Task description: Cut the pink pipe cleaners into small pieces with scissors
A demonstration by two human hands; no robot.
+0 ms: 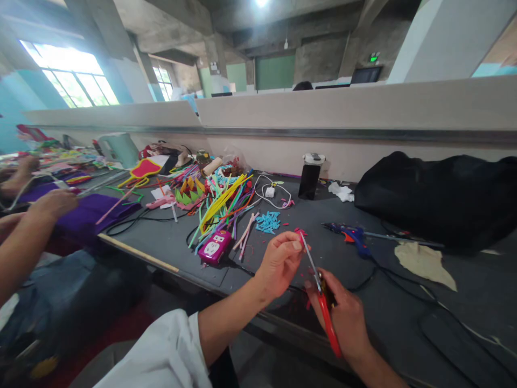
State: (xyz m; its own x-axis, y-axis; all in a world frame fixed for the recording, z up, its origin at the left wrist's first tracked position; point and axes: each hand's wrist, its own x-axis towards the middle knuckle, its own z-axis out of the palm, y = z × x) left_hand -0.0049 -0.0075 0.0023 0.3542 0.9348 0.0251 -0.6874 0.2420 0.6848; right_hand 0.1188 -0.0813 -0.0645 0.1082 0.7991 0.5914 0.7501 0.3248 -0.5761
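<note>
My left hand is closed in a pinch on a small pinkish-red piece of pipe cleaner, mostly covered by the fingertips. Scissors with red handles are gripped in my right hand, and their blades point up toward that piece. The blade tips meet or nearly meet my left fingertips; whether they touch the piece I cannot tell. Beyond my left hand lies a pile of short blue pieces. A few red scraps lie close to it on the dark table.
A purple power socket and bundled coloured pipe cleaners lie left of my hands. On the right are a blue glue gun, its cable and a black bag. A bottle stands behind. Another person's hand is far left.
</note>
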